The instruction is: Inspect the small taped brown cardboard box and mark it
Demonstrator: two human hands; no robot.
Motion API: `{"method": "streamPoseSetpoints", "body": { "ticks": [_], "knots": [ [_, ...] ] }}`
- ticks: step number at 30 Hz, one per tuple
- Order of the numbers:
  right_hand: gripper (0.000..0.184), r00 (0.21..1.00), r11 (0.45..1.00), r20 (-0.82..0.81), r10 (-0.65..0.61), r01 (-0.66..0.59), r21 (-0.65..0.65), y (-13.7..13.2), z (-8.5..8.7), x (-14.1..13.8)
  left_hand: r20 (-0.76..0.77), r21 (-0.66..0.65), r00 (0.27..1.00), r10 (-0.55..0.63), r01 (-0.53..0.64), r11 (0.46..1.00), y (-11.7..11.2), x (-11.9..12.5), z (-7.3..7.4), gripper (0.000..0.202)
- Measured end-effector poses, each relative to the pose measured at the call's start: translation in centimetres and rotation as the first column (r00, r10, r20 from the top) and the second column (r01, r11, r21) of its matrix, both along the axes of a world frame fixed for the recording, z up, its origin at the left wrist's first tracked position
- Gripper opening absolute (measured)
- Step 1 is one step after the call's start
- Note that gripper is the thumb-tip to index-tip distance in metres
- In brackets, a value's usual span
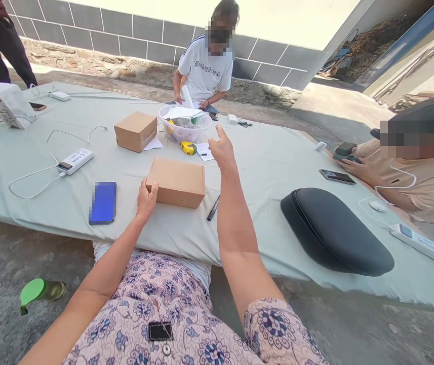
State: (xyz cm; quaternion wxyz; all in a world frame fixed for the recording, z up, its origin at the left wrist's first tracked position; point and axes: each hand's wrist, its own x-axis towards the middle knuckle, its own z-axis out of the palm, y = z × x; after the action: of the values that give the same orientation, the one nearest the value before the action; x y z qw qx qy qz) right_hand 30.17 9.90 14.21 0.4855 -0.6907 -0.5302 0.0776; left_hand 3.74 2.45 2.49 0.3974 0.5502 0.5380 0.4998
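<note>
Cardboard box (176, 177) sits closed on the counter (262, 167) in front of me | my left hand (147, 196) pinches its near-left corner; my right hand (222, 147), half-spread, looks unladen | apparent step: steadying; any lift would call for both hands

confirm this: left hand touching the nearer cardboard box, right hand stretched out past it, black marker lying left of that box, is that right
No: the head view shows the black marker right of the nearer cardboard box. The left hand touches that box and the right hand stretches past it.
</note>
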Motion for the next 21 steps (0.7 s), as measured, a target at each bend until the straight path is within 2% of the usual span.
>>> {"method": "streamPoseSetpoints", "body": {
  "ticks": [2, 4, 6, 8, 10, 13, 16, 21],
  "knots": [
    [0.058, 0.999, 1.000, 0.041, -0.007, 0.007, -0.011, 1.7, 1.7, 0.2, 0.000, 0.000, 1.000, -0.003, 0.003, 1.000, -0.1, -0.1, 0.0, 0.043],
    [0.059, 0.998, 1.000, 0.056, 0.006, -0.006, -0.011, 1.1, 1.8, 0.0, 0.001, -0.002, 1.000, -0.009, 0.009, 1.000, -0.1, -0.2, 0.1, 0.044],
    [0.061, 1.000, 1.000, 0.019, 0.004, -0.004, 0.006, -1.5, 0.3, -0.7, 0.008, -0.008, 1.000, -0.017, 0.017, 1.000, -0.3, -0.2, 0.2, 0.045],
    [0.064, 0.998, 0.999, -0.046, -0.042, 0.043, 0.014, -4.9, -2.3, -1.5, 0.026, -0.016, 0.999, -0.025, 0.026, 1.000, -0.4, -0.2, 0.2, 0.045],
    [0.070, 0.983, 0.995, -0.155, -0.096, 0.091, -0.034, -8.1, -5.3, -2.3, 0.049, -0.027, 0.998, -0.027, 0.028, 0.999, -0.6, -0.4, 0.2, 0.045],
    [0.070, 0.949, 0.992, -0.305, -0.080, 0.045, -0.120, -11.2, -8.9, -3.5, 0.078, -0.047, 0.996, -0.032, 0.035, 0.998, -0.8, -0.8, 0.4, 0.044],
    [0.061, 0.942, 0.993, -0.334, -0.035, -0.003, -0.114, -12.6, -10.4, -4.7, 0.105, -0.044, 0.993, -0.056, 0.061, 0.997, -1.0, -1.3, 0.4, 0.042],
    [0.048, 0.906, 0.998, -0.419, 0.060, -0.045, 0.045, -13.7, -10.8, -5.3, 0.147, -0.003, 0.982, -0.115, 0.117, 0.993, -0.8, -1.3, -0.2, 0.043]
  ]
}}
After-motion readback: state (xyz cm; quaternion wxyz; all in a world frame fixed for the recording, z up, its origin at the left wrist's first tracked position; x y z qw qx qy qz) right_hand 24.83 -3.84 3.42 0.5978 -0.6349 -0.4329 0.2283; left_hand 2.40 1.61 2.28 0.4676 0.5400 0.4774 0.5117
